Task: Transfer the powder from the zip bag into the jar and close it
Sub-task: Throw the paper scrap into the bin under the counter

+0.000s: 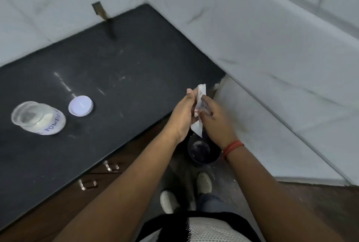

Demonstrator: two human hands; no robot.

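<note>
A: Status? Both hands are off the counter (116,71), out past its right end. Left hand (182,117) and right hand (212,117) pinch the zip bag (200,104) between them, fingers curled on it. It looks crumpled and flat, held above a dark bin (202,151) on the floor.

B: Jar?

A: The jar (37,117) is at the near left of the counter, open, with white powder in the bottom. Its white lid (80,105) lies flat just to its right, apart from it. So my read is the pour is done and closing is still left.

B: Risks?

A: The jar sits uncapped, well away from both hands. The reach back left crosses it, so a clipped rim could tip it and spill powder. Any residue in the bag would shake out over the floor or counter if it's flicked. The lid sits close to the jar, so it's easy to knock while grabbing.

B: Anything you can't see?

A: Can't tell if the bag is fully empty or if its zip is open. The frame is motion-blurred. Jar label is only partly readable, and the fill level is unclear from above. Bin contents are murky.
</note>
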